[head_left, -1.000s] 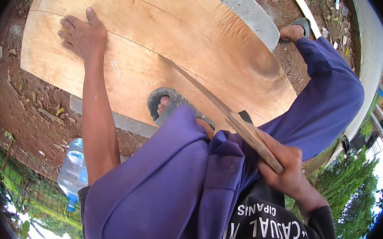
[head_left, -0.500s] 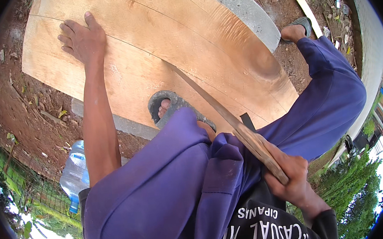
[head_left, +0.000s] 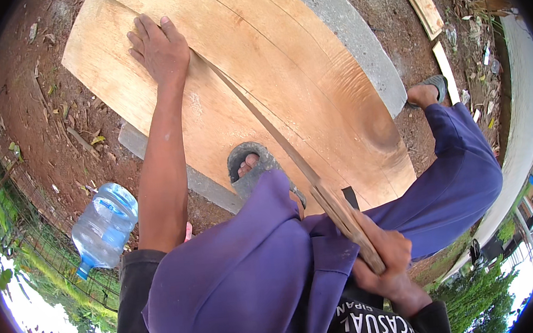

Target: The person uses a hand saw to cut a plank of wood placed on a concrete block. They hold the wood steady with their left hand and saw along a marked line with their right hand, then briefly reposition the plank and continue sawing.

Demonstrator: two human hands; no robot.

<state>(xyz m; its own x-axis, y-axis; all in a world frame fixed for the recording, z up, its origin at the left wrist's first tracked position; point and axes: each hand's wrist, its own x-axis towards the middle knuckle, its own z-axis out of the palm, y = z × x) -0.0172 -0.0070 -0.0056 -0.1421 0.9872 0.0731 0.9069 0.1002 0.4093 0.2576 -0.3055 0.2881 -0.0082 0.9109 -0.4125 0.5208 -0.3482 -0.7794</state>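
Saw (head_left: 294, 156) against wood panel (head_left: 309, 75) w/ R hand (head_left: 387, 251) clenched on handle (head_left: 345, 221), L hand (head_left: 166, 53) spread flat atop.

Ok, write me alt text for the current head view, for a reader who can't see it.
The right hand grips a wooden-handled saw that reaches across a broad wooden board, toward the left hand resting on it. One sandalled foot is also on the board; a clear plastic bottle is at the left.

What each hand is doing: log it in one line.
left hand: palm-down on plywood sheet | right hand: gripping wooden-handled handsaw | blade: pointing toward left hand | sandaled left foot: on sheet
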